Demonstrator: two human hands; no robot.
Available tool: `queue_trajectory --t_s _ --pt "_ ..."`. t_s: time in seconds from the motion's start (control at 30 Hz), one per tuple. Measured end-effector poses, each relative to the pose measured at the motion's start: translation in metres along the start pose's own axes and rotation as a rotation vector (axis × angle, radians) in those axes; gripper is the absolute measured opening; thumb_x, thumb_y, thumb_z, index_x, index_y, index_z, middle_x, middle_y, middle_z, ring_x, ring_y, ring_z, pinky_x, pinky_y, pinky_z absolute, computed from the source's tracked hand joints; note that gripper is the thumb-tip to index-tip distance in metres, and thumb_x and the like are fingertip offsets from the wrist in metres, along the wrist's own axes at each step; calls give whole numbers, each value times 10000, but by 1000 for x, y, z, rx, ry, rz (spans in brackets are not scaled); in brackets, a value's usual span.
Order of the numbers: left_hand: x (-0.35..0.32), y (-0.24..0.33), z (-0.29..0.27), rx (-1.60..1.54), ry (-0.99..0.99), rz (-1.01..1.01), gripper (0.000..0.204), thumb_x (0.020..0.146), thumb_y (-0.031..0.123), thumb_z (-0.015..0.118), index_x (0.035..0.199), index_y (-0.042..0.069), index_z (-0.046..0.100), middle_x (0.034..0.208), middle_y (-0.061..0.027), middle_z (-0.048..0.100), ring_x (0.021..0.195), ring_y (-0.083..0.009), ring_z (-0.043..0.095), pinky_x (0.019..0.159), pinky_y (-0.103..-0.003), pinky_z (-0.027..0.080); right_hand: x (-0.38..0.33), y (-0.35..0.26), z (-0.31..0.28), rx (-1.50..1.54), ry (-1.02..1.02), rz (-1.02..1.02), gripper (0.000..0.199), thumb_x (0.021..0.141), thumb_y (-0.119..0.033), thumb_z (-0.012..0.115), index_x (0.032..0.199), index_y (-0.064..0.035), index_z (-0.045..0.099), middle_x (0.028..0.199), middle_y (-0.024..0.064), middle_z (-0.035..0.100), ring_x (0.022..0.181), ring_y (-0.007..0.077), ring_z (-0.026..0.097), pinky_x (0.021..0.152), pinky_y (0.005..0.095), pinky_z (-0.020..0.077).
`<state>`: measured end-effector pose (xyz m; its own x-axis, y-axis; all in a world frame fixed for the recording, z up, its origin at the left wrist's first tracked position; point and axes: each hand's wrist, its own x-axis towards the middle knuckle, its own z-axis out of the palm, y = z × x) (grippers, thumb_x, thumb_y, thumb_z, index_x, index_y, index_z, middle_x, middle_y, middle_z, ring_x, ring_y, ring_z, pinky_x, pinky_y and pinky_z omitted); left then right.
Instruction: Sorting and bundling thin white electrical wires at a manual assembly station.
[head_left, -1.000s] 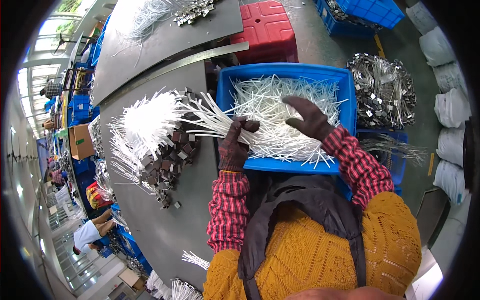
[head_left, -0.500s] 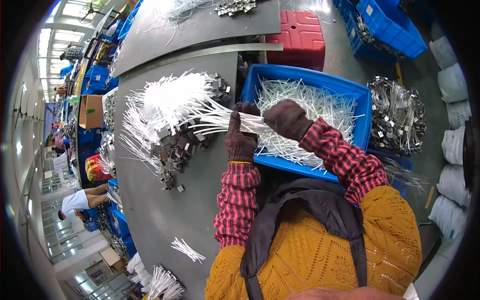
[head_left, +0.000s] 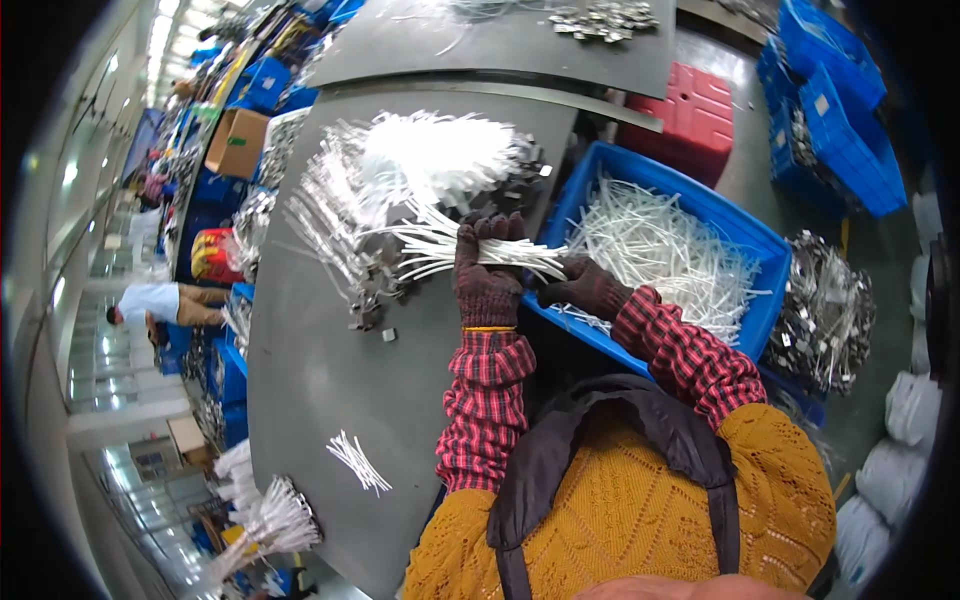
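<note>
My left hand [head_left: 488, 272], in a dark knitted glove, is closed round a bundle of thin white plastic strands [head_left: 425, 245]. The strands lie crosswise over the palm, their right ends sticking out past the fingers. At those ends is my gloved right hand [head_left: 590, 288], thumb stretched out and apart from the fingers, the strand tips touching or nearly touching it. Left of my hands, a large heap of white strands [head_left: 430, 150] with small metal pieces lies on the grey table [head_left: 320, 385]. Below my right hand stands a blue bin [head_left: 770, 245] of loose white strands.
A small bunch of white strands [head_left: 357, 462] lies near the table's front. Behind the bin is a red plastic stool [head_left: 695, 105]. Blue crates [head_left: 850, 140] and a pile of metal-tipped strands [head_left: 825, 315] stand to the right. Another person [head_left: 155, 303] is far left.
My right hand has loosened from the bundle and drawn back slightly, so the strands' right ends now show. My left hand keeps its hold. The whole view has turned and shifted.
</note>
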<state>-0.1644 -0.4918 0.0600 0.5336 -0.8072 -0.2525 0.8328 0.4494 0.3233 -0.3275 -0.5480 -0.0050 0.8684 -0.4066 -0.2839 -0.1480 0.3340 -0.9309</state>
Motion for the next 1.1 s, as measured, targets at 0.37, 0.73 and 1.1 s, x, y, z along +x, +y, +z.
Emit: queue_trajectory --t_s 0.37,0.73,1.1 --pt "-114 252 -73 226 149 390 305 965 225 643 1192 29 583 833 -44 629 819 -226 648 1003 -542 515 38 -20 140 -139 -145 27 302 858 -218 656 1040 7 740 838 94 719 793 145 666 745 303 523" --pt "-194 289 -212 697 398 249 235 933 137 660 1079 -46 683 923 -139 726 793 -232 723 719 -355 610 133 35 339 43 -358 -46 373 927 -348 647 1074 -15 725 977 66 706 841 164 651 828 329 509" --pt "-176 250 -263 461 -69 -68 305 883 50 684 1168 -38 616 992 -165 698 890 -275 705 850 -392 590 183 43 319 -318 -402 -227 647 873 -186 641 1447 -29 388 1151 92 629 960 131 591 762 294 496"
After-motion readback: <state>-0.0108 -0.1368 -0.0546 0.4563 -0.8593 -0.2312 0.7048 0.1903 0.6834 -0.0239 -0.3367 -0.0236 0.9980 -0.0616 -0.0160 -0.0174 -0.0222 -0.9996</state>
